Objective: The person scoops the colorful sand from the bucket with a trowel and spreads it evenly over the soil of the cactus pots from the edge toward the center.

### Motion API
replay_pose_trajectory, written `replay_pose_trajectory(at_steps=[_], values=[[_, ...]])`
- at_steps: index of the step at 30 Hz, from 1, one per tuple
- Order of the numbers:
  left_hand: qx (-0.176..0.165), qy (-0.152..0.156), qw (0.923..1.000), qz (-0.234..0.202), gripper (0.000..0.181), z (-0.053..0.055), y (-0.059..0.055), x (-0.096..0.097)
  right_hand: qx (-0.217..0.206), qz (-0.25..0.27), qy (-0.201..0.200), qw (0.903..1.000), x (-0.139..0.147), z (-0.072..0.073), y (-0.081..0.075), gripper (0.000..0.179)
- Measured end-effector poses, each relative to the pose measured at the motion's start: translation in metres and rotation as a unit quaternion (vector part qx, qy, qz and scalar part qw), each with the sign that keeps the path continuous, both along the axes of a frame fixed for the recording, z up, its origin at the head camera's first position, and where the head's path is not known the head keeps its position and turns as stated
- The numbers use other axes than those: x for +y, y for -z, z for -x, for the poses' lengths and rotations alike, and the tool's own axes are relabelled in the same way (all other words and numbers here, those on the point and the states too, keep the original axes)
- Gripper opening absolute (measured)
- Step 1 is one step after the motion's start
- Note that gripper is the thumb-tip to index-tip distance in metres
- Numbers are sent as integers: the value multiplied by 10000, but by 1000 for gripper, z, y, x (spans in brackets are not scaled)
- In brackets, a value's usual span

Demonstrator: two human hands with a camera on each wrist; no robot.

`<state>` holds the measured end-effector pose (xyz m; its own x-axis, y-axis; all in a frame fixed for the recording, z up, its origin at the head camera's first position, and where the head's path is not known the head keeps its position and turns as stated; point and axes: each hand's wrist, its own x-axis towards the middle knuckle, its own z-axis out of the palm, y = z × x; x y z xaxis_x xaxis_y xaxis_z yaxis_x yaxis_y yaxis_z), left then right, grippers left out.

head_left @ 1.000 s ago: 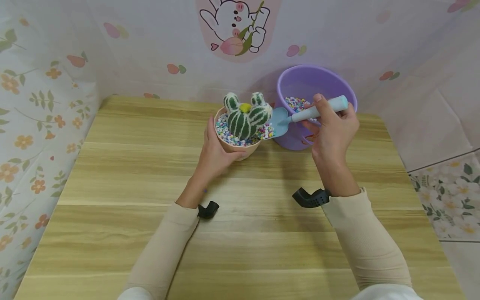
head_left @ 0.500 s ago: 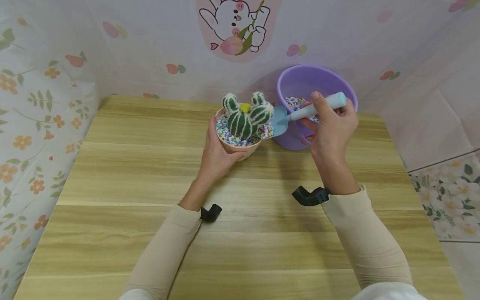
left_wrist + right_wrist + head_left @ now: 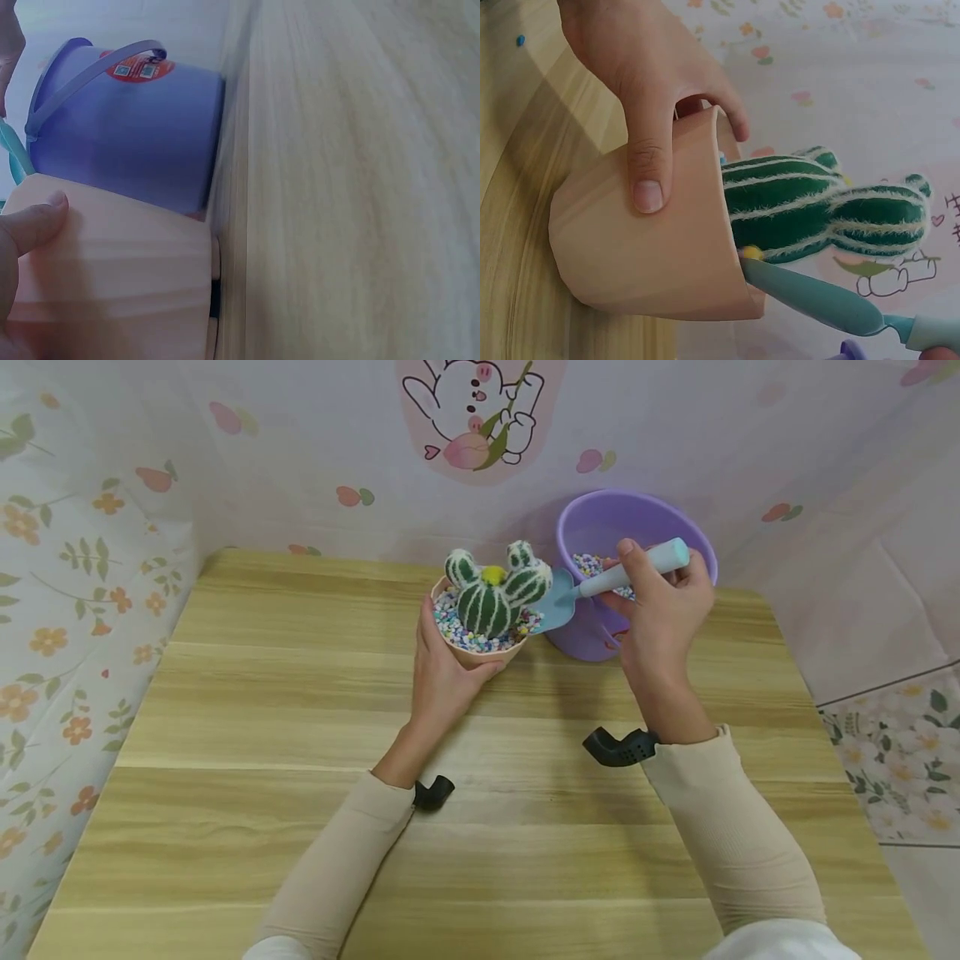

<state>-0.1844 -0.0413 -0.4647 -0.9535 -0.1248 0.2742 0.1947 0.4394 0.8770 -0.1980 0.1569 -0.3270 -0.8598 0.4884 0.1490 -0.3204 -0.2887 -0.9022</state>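
Note:
My left hand (image 3: 446,675) grips a peach flowerpot (image 3: 641,240) standing on the table, thumb on its near wall and fingers round the side. In the pot a green toy cactus (image 3: 486,612) with white stripes and a yellow tuft sits among colourful pebbles (image 3: 480,643). With my right hand (image 3: 666,618) I hold a light blue trowel (image 3: 558,600) by its handle, at the pot's right. The trowel's tip lies right over the pot's rim, blade tilted down toward the cactus, a few pebbles near its front edge. In the left wrist view, only part of the trowel shows.
A purple bucket (image 3: 585,635) with more pebbles stands behind and right of the pot, its handle hanging at the front. A blue pebble (image 3: 520,40) lies on the wooden table (image 3: 525,860). A patterned cloth (image 3: 300,460) rises behind the table.
Pebbles have slid off the trowel into the pot, and its handle has risen slightly. The left forearm has shifted right, and the pot and cactus have turned and moved slightly right.

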Motion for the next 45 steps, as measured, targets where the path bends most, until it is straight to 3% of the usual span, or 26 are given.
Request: replay_pose_trajectory(at_steps=[13,31,38,45], values=[[-4,-237,9995,207,132,0,0,3,128,-186,-26,9997,-1,-1,-8,34],[-117,30,9999,94,129,2,-2,-4,429,-670,101,9968,-1,-2,-9,28],[-304,147,9994,78,128,3,-4,-8,539,-824,138,9950,-2,-1,-11,26],[-286,156,9995,25,129,5,-4,-7,491,-875,347,9943,-1,-2,-23,24]])
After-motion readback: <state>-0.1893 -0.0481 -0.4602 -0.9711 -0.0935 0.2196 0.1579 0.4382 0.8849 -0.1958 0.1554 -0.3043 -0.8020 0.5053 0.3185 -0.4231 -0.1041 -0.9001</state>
